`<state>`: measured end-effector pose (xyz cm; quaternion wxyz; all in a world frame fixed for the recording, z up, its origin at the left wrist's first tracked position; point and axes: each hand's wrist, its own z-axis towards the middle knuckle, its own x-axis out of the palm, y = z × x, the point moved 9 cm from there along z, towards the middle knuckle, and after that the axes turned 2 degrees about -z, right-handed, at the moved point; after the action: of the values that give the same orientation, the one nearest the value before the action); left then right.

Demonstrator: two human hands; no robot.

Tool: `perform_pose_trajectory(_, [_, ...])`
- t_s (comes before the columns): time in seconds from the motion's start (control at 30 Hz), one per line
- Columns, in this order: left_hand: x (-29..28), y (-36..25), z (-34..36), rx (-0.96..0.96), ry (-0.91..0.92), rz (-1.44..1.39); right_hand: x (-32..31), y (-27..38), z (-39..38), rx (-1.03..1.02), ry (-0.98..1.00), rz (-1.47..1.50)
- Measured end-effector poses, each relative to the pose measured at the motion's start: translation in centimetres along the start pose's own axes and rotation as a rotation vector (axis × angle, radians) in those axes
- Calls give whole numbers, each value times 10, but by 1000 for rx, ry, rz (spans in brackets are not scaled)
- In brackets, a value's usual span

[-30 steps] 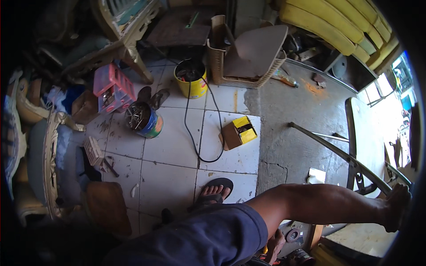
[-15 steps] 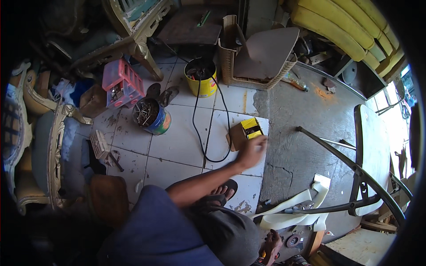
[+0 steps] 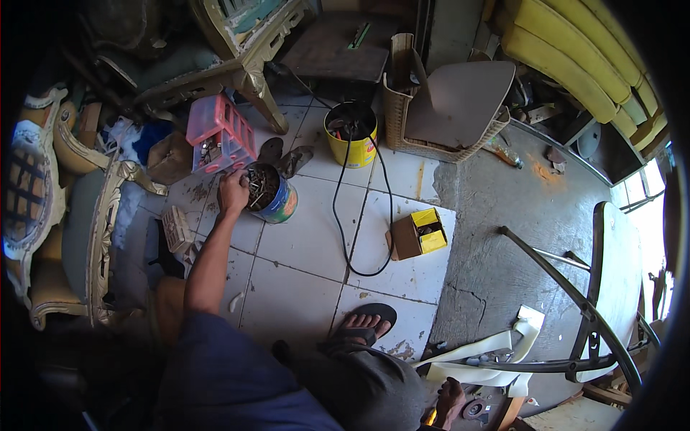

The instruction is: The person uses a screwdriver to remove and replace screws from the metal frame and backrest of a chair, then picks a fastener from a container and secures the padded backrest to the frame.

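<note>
My left hand (image 3: 233, 192) is closed at the left rim of a blue can (image 3: 286, 203) full of nails or screws, its fingers curled over the edge. At the lower right, my right hand (image 3: 451, 402) is curled beside my knee around a partly hidden tool with a yellow part (image 3: 431, 416). An opened yellow-and-brown cardboard box (image 3: 407, 240) with small dark pieces inside sits on the tiles. Behind the blue can stands a pink and clear plastic organizer (image 3: 215, 136) holding small hardware.
A yellow bucket (image 3: 352, 152) holds tools, and a black cable (image 3: 335, 215) loops from it. Beyond are a woven chair part (image 3: 453, 149) and gilded chair frames (image 3: 255, 86). At right lies a metal-legged piece (image 3: 560, 273). My sandalled foot (image 3: 370, 321) rests on tiles.
My left hand has swung from the cardboard box leftward to the blue can's rim. The view has shifted, so things sit farther right and lower. My right hand stays by my knee.
</note>
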<state>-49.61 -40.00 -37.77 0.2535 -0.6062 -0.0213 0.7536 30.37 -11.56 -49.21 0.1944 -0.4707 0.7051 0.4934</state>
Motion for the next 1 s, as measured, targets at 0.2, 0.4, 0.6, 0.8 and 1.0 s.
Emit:
perform_pose_trajectory(0.2, [40, -16, 22, 69, 186, 208, -4, -14, -3, -9, -63, 21])
perform_pose_trajectory(0.4, [42, -4, 31, 23, 275, 189, -12, 0, -9, 8, -62, 0])
perform_pose_trajectory(0.6, [27, -66, 4, 402, 247, -35, -4, -10, -10, 36, -65, 63])
perform_pose_trajectory(0.8, [38, -40, -1, 401, 311, 34, -4, -12, -2, 7, -51, 58])
perform_pose_trajectory(1.0, [4, 7, 13, 267, 143, -27, -16, -7, -12, 2, -104, 30])
